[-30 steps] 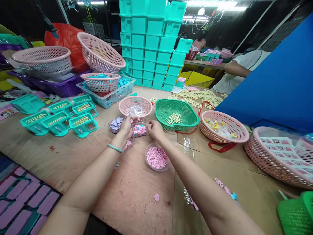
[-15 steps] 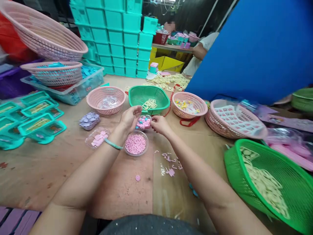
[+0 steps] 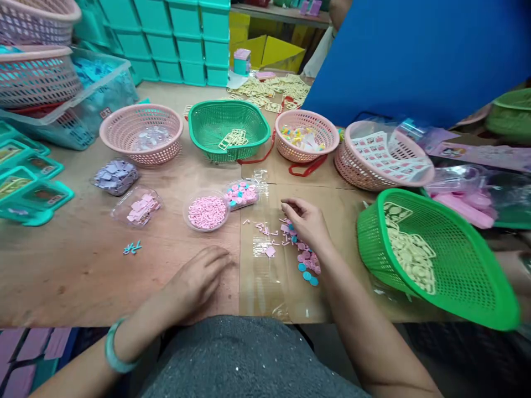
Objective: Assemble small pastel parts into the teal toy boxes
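Note:
My left hand (image 3: 203, 276) lies palm down on the table near its front edge, fingers loosely stretched and nothing seen in them. My right hand (image 3: 307, 222) rests on its side by a spread of pink and blue discs (image 3: 306, 260), its fingers slightly apart and pointing left; no object shows between them. Small pink hooked pieces (image 3: 265, 228) and a pink square tile (image 3: 270, 251) lie just left of it. Between and beyond my hands stand a round tub of pink pieces (image 3: 207, 212) and a clear box of pink and blue discs (image 3: 243, 193).
Clear boxes hold lilac tiles (image 3: 115, 176) and pink tiles (image 3: 143, 209). Blue hooked pieces (image 3: 132, 248) lie left. Pink baskets and a green basket (image 3: 229, 105) line the back. A tilted green basket (image 3: 464, 265) stands right, with another person's hand (image 3: 514, 271) beside it. Turquoise boxes (image 3: 166, 38) are stacked behind.
My hands have left the clear box of discs. The left came back toward me, the right moved right and nearer. Loose discs now show by the right hand. The view has tilted down.

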A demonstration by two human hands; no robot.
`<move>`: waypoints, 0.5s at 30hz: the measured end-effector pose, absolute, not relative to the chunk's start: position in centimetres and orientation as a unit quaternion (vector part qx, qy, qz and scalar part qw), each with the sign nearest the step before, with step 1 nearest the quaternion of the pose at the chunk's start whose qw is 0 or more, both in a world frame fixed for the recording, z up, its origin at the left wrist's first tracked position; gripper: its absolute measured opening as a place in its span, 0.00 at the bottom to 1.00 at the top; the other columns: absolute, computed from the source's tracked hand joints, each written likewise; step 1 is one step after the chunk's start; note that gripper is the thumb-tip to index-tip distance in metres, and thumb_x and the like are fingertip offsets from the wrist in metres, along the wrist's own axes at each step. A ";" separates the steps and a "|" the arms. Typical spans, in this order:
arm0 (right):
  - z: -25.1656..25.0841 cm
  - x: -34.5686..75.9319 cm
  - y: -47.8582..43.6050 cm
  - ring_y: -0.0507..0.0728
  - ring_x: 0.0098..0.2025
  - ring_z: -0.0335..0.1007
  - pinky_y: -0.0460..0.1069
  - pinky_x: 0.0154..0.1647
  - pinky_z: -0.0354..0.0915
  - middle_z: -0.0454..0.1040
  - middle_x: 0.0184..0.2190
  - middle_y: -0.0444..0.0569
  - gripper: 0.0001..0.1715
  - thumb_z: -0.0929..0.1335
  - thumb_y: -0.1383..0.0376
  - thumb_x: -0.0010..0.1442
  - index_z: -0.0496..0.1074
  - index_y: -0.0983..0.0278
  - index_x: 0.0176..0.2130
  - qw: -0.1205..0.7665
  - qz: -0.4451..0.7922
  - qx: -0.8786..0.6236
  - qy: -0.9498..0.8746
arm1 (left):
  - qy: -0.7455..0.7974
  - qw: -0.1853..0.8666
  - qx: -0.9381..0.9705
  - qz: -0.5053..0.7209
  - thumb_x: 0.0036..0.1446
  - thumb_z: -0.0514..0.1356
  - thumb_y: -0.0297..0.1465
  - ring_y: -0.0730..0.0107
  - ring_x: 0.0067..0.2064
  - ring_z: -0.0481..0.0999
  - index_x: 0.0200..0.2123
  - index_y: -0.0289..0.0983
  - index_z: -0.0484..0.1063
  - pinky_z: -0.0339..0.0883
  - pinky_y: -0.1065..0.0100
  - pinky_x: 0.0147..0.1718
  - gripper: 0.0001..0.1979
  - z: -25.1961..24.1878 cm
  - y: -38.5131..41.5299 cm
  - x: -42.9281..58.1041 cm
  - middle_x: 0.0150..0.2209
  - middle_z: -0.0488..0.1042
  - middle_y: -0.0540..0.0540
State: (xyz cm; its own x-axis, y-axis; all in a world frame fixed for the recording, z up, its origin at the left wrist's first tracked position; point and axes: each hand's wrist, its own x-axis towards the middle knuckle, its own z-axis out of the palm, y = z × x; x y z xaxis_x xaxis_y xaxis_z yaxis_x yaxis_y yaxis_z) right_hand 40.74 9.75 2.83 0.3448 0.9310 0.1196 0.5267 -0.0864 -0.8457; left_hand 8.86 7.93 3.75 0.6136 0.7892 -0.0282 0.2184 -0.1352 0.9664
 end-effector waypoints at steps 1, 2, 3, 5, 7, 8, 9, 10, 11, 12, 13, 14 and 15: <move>3.0 41.3 8.5 0.57 0.36 0.76 0.53 0.41 0.72 0.81 0.36 0.51 0.17 0.67 0.56 0.61 0.78 0.64 0.42 0.432 0.215 -0.708 -0.516 | 0.354 0.547 0.719 0.243 0.53 0.65 0.23 0.52 0.56 0.73 0.48 0.43 0.81 0.59 0.52 0.63 0.19 2.6 7.3 8.1 0.52 0.78 0.38; 3.2 41.8 7.3 0.58 0.38 0.77 0.53 0.42 0.72 0.81 0.37 0.51 0.15 0.67 0.57 0.62 0.78 0.63 0.41 0.431 0.189 -0.715 -0.517 | 0.354 0.538 0.728 0.235 0.54 0.64 0.23 0.52 0.54 0.74 0.47 0.43 0.81 0.61 0.51 0.61 0.18 1.6 7.0 7.6 0.51 0.79 0.38; 3.2 42.1 6.0 0.59 0.40 0.77 0.54 0.44 0.72 0.81 0.38 0.51 0.14 0.66 0.58 0.63 0.78 0.62 0.42 0.425 0.161 -0.716 -0.530 | 0.356 0.529 0.734 0.235 0.55 0.64 0.24 0.53 0.52 0.74 0.45 0.43 0.82 0.63 0.52 0.59 0.16 0.8 6.9 7.4 0.48 0.80 0.38; 3.1 41.9 3.6 0.60 0.43 0.77 0.55 0.46 0.71 0.81 0.41 0.51 0.12 0.65 0.61 0.65 0.78 0.60 0.43 0.390 0.128 -0.697 -0.588 | 0.364 0.527 0.722 0.262 0.55 0.64 0.25 0.56 0.45 0.75 0.39 0.43 0.82 0.68 0.55 0.54 0.10 0.3 7.2 7.8 0.42 0.80 0.41; 2.5 41.1 1.6 0.60 0.42 0.76 0.55 0.45 0.71 0.80 0.39 0.51 0.12 0.64 0.64 0.67 0.77 0.59 0.43 0.334 0.128 -0.665 -0.656 | 0.391 0.564 0.659 0.307 0.53 0.66 0.24 0.60 0.41 0.75 0.34 0.42 0.82 0.70 0.61 0.49 0.08 1.0 7.7 9.3 0.36 0.79 0.43; 2.2 40.6 0.8 0.60 0.41 0.76 0.55 0.44 0.71 0.80 0.38 0.51 0.13 0.63 0.65 0.68 0.77 0.59 0.43 0.308 0.125 -0.657 -0.677 | 0.409 0.598 0.607 0.325 0.52 0.66 0.24 0.62 0.40 0.75 0.33 0.41 0.82 0.70 0.64 0.46 0.07 1.6 7.9 10.3 0.35 0.79 0.43; 1.8 40.2 0.3 0.60 0.41 0.75 0.55 0.44 0.70 0.79 0.37 0.51 0.14 0.62 0.66 0.69 0.77 0.59 0.44 0.291 0.110 -0.659 -0.684 | 0.424 0.642 0.545 0.333 0.52 0.67 0.23 0.64 0.38 0.75 0.33 0.39 0.82 0.70 0.67 0.43 0.07 2.3 8.0 11.5 0.34 0.78 0.44; 1.4 39.9 0.1 0.61 0.41 0.74 0.55 0.43 0.70 0.78 0.37 0.52 0.14 0.61 0.67 0.69 0.76 0.60 0.44 0.280 0.086 -0.671 -0.681 | 0.430 0.691 0.478 0.330 0.51 0.66 0.22 0.67 0.36 0.75 0.34 0.38 0.82 0.70 0.69 0.40 0.07 3.0 8.1 12.8 0.33 0.78 0.44; 1.0 39.8 0.1 0.61 0.41 0.73 0.55 0.44 0.69 0.77 0.37 0.53 0.15 0.61 0.68 0.69 0.76 0.60 0.44 0.275 0.056 -0.686 -0.671 | 0.426 0.742 0.411 0.315 0.52 0.65 0.22 0.69 0.34 0.75 0.34 0.36 0.81 0.70 0.71 0.37 0.07 3.6 8.2 14.1 0.33 0.78 0.44; 0.7 39.9 0.5 0.62 0.42 0.72 0.56 0.45 0.68 0.77 0.39 0.53 0.14 0.61 0.68 0.69 0.76 0.61 0.45 0.273 0.029 -0.699 -0.660 | 0.413 0.789 0.350 0.291 0.52 0.64 0.22 0.71 0.32 0.74 0.34 0.35 0.80 0.70 0.72 0.34 0.07 4.0 8.2 15.5 0.32 0.78 0.45; 0.4 40.2 1.0 0.62 0.43 0.71 0.56 0.46 0.68 0.76 0.41 0.54 0.13 0.62 0.67 0.69 0.76 0.61 0.46 0.269 0.007 -0.708 -0.652 | 0.393 0.829 0.299 0.263 0.53 0.62 0.22 0.73 0.31 0.74 0.34 0.34 0.80 0.70 0.72 0.33 0.07 4.3 8.3 16.9 0.32 0.78 0.44; 0.2 40.6 1.7 0.63 0.44 0.70 0.56 0.47 0.67 0.76 0.42 0.54 0.12 0.64 0.66 0.68 0.75 0.60 0.47 0.262 -0.005 -0.713 -0.650 | 0.374 0.858 0.261 0.237 0.54 0.61 0.22 0.73 0.30 0.74 0.34 0.32 0.79 0.71 0.72 0.33 0.07 4.5 8.5 18.2 0.32 0.78 0.44; 0.0 41.0 2.4 0.62 0.44 0.70 0.56 0.47 0.67 0.75 0.42 0.54 0.11 0.65 0.65 0.67 0.75 0.60 0.47 0.254 -0.006 -0.715 -0.651 | 0.360 0.877 0.235 0.216 0.55 0.59 0.23 0.73 0.30 0.75 0.34 0.31 0.79 0.72 0.72 0.33 0.07 4.6 8.6 19.4 0.32 0.78 0.43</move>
